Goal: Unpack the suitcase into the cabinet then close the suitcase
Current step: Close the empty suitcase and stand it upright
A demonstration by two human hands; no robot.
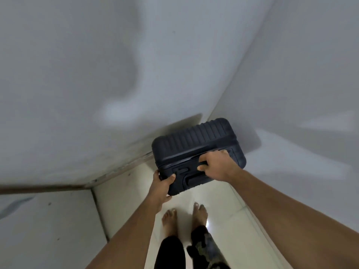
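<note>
Two hands hold a closed dark suitcase (196, 152) with a ribbed shell, which stands in the corner where two pale walls (77, 74) meet, on a glossy white tiled floor (126, 200). The left hand (162, 186) grips the suitcase's near left corner, thumb on top and fingers curled beneath the edge. The right hand (216, 165) wraps its fingers round the top handle (203, 162), the thumb tucked under it. Below the suitcase, the person's two bare feet (184, 216) stand on the floor, with dark trouser legs (171, 253) above them. Whether the suitcase rests on the floor or is lifted cannot be told.
</note>
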